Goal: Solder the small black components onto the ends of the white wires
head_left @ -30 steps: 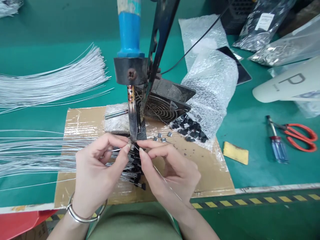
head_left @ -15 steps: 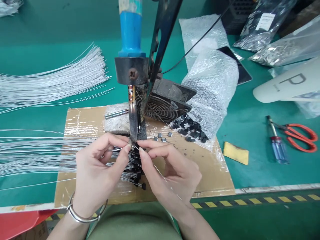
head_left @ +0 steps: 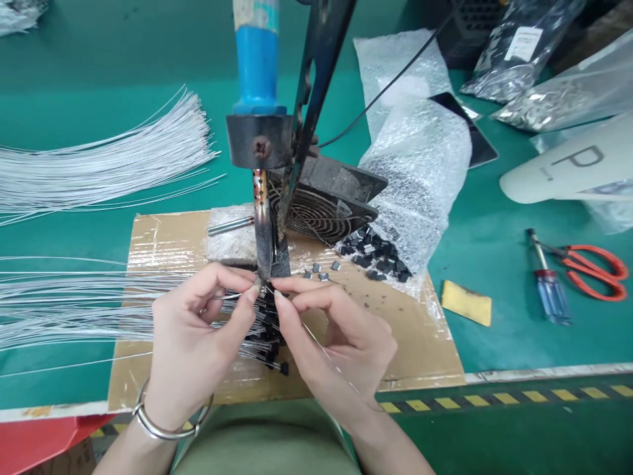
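Observation:
Just under the tip of a blue-handled soldering iron (head_left: 264, 244), my left hand (head_left: 198, 330) pinches a grey wire end with a small part at its tip. My right hand (head_left: 341, 330) pinches a thin solder wire (head_left: 316, 340), which runs down across the palm towards the wrist. The fingertips of both hands nearly meet at the iron's tip, and they partly hide the small part. Many grey wires (head_left: 74, 290) with black connectors (head_left: 271, 330) at their ends lie beneath and beside my left hand on the cardboard (head_left: 420, 349).
A bundle of white wires (head_left: 109, 158) lies at the back left. Behind the iron stand a black fan (head_left: 316, 211) and a pile of black connectors (head_left: 376, 254) on bubble wrap (head_left: 415, 158). To the right are a yellow sponge (head_left: 467, 303), a screwdriver (head_left: 551, 290) and red-handled scissors (head_left: 598, 270).
Both hands have hardly moved and keep their pinches at the iron's tip. The solder wire has shifted slightly over my right palm.

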{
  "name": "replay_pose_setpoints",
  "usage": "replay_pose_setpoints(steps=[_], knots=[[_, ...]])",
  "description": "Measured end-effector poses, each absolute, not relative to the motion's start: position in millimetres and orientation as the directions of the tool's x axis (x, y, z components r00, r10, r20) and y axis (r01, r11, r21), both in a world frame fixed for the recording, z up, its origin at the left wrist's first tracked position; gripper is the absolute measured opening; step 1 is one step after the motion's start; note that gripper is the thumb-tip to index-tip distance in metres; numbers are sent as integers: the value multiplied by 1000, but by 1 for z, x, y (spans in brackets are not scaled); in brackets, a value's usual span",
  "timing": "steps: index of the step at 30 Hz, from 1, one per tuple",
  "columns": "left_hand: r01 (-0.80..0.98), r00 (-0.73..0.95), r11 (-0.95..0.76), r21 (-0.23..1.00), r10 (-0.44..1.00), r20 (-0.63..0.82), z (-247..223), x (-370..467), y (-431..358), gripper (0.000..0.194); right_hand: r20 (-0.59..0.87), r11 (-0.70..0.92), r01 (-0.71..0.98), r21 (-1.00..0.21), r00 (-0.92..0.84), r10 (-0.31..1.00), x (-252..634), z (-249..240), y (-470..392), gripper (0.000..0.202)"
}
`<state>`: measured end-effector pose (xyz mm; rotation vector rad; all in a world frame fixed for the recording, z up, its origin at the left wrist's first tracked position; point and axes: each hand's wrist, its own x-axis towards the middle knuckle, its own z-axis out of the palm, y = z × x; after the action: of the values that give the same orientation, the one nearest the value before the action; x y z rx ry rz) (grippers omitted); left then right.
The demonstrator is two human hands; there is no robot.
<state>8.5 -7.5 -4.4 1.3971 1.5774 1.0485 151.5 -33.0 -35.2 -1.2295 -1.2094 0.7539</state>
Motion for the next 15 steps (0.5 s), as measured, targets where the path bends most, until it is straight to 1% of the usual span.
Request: replay_pose_setpoints(steps=[9,15], knots=[[333,-117,62,941,993,-24,-4,9,-8,13,277,238,175,-955,254,926,150,-34,-32,15],[331,-117,66,941,993,-28,-4,9,-8,12,295,244,215,-946,255,921,150,-32,-33,14]])
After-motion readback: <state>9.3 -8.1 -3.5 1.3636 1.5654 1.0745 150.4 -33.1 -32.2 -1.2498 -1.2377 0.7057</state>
